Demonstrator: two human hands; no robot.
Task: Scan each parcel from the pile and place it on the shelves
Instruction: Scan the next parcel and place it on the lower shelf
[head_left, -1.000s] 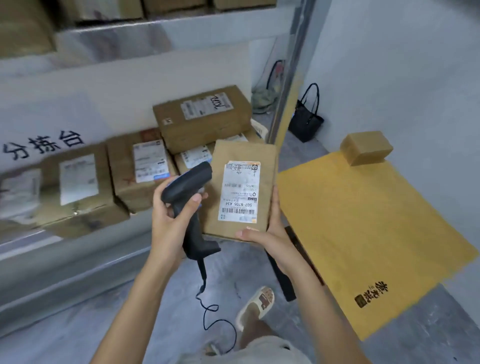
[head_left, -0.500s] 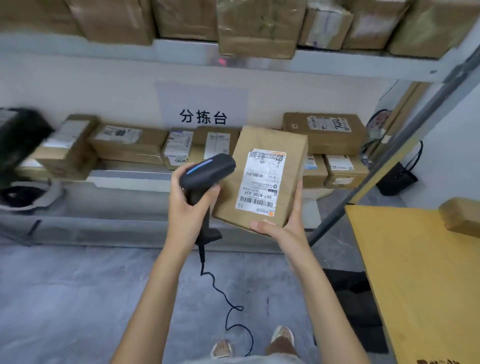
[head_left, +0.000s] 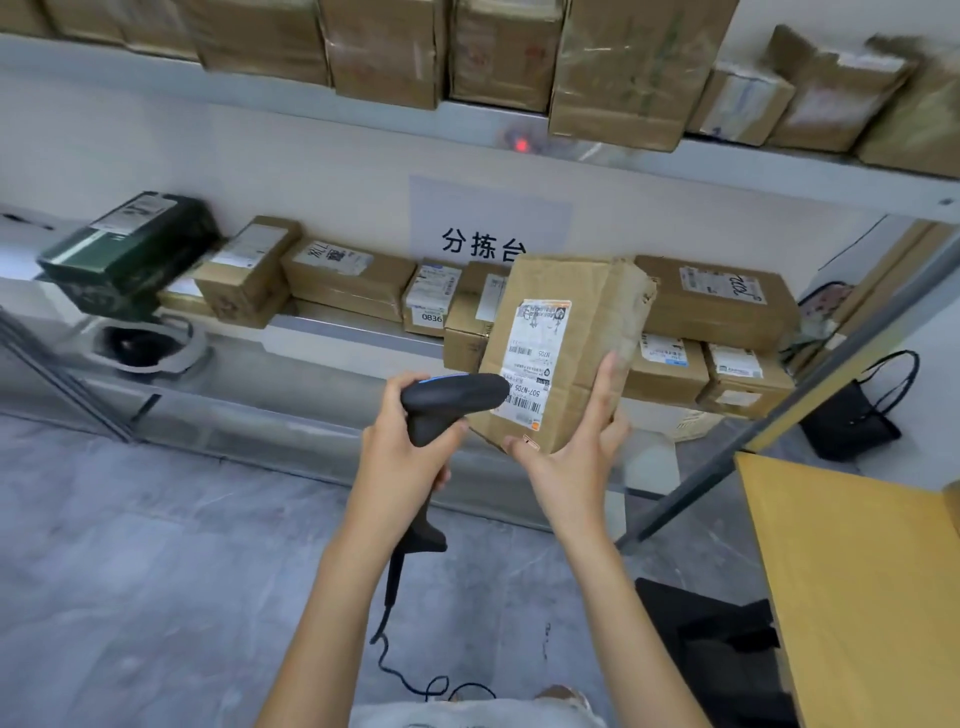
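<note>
Having been lifted and tilted toward the far shelf (head_left: 332, 325) since a moment ago, the parcel (head_left: 563, 348) is cradled in the right hand (head_left: 569, 460), the scanner (head_left: 449, 400) gripped by the left hand (head_left: 400, 457), so shelving seems imminent.

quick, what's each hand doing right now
Left hand: grips the scanner.
Right hand: holds the parcel, thumb and fingers round its lower edge.

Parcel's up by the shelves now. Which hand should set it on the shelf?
The right hand. It already holds the parcel from below, close to the lower shelf. The left hand is occupied gripping the scanner.
</note>
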